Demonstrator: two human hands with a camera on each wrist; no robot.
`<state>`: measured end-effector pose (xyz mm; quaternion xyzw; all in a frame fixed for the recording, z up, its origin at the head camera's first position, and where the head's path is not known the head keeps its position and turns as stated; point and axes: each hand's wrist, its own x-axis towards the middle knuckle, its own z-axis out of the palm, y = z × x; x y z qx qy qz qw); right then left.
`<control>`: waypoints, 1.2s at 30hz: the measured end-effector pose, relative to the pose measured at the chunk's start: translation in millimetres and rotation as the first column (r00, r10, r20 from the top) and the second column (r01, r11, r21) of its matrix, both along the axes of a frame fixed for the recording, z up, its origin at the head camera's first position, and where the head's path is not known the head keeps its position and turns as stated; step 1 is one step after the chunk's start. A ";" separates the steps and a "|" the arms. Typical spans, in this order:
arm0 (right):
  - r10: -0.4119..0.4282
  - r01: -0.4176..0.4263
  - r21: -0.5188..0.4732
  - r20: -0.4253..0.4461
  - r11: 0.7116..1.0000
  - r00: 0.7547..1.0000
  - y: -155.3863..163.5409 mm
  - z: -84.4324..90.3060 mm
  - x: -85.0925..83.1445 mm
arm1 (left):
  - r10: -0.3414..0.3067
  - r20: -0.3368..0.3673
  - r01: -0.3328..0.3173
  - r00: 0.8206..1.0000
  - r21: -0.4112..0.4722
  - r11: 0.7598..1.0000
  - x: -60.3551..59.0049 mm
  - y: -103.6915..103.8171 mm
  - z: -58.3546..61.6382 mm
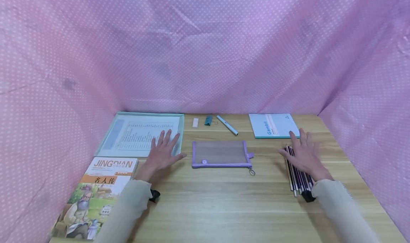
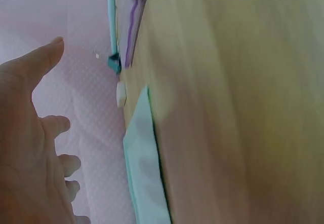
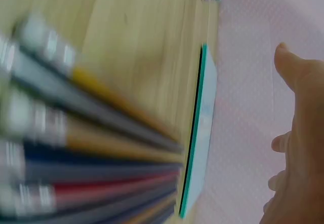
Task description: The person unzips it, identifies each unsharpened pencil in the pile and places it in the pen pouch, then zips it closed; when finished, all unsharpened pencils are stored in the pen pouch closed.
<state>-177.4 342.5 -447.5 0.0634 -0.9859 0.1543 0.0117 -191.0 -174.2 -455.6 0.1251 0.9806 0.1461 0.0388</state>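
Note:
My left hand (image 1: 161, 154) hovers with spread fingers near the lower right corner of a clear-fronted folder (image 1: 150, 123) holding a printed sheet. My right hand (image 1: 304, 154), also spread, is above a bundle of pencils (image 1: 294, 179) and holds nothing. In the right wrist view the pencils (image 3: 101, 133) look blurred, with their eraser ends nearest the camera. Between the hands lies a mesh pencil pouch (image 1: 221, 154) with purple edging, its zip along the near side. Beyond the right fingertips sits a light blue notebook (image 1: 272, 125).
A white eraser (image 1: 195, 122), a teal binder clip (image 1: 208, 120) and a light blue pen (image 1: 227, 125) lie along the back of the wooden table (image 1: 217, 211). An illustrated book (image 1: 96, 196) lies at the front left. Pink dotted cloth (image 1: 217, 58) encloses the back and sides.

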 end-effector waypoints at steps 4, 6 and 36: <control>0.033 -0.033 0.011 0.031 0.999 0.999 -19.8 -5.1 -1.8 | -0.021 0.012 0.021 1.000 -0.004 1.000 2.8 14.2 -5.6; 0.049 -0.050 0.002 0.059 0.999 0.997 -30.1 -8.0 -2.7 | -0.034 0.023 0.034 0.999 0.003 0.999 4.2 20.8 -8.2; 0.175 -0.135 -0.220 0.178 0.966 0.968 -119.1 -32.1 1.6 | -0.136 0.145 0.135 0.980 0.016 0.991 4.7 62.5 -30.7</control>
